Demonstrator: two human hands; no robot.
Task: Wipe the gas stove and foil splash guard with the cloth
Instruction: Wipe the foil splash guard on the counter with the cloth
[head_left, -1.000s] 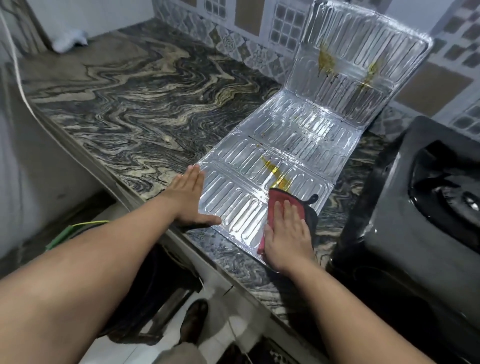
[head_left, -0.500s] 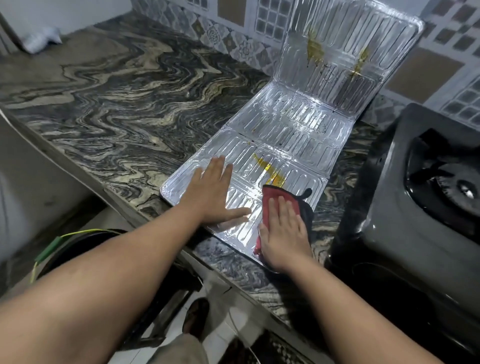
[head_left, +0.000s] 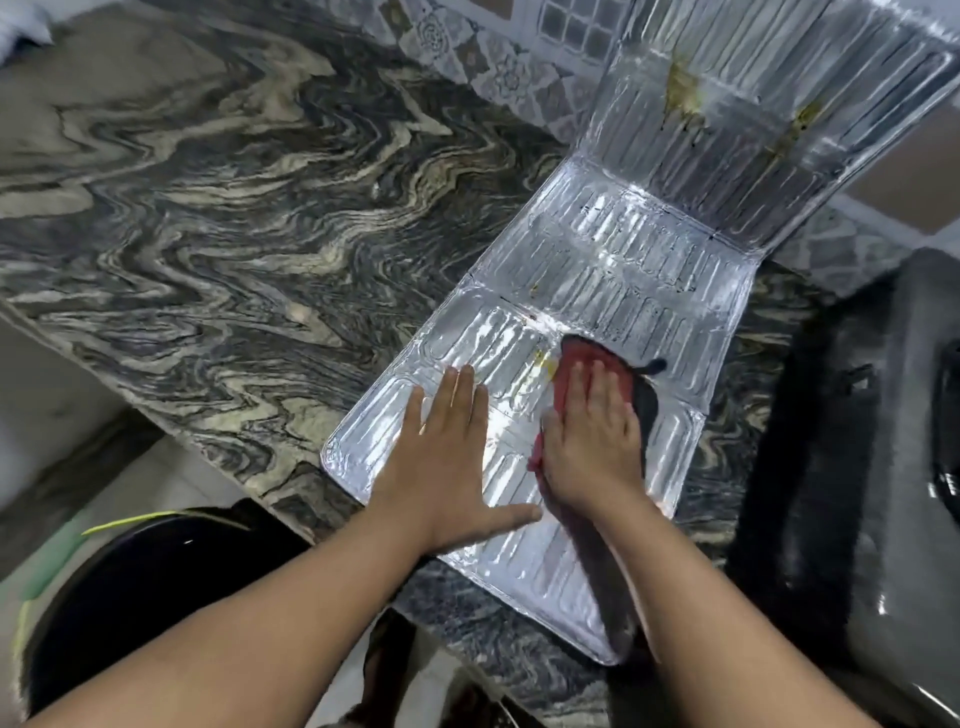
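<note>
The silver foil splash guard (head_left: 618, 260) lies unfolded on the marbled countertop, its far panel leaning up against the tiled wall with yellow-brown stains on it. My left hand (head_left: 447, 457) presses flat on the near panel, fingers straight. My right hand (head_left: 592, 441) presses flat on a red and black cloth (head_left: 587, 358) that covers most of a yellow stain on the near panel. The black gas stove (head_left: 872, 467) stands to the right, partly cut off by the frame edge.
The dark marbled countertop (head_left: 234, 218) stretches left and back to a patterned tile wall (head_left: 467, 47). Its front edge runs diagonally below my arms. Under the counter there is a dark round container (head_left: 145, 582) with a green-yellow rim.
My right hand has pushed the cloth forward over the yellow stain, so less of it shows. My left hand has slid from the foil's left edge onto the near panel, closer to my right hand.
</note>
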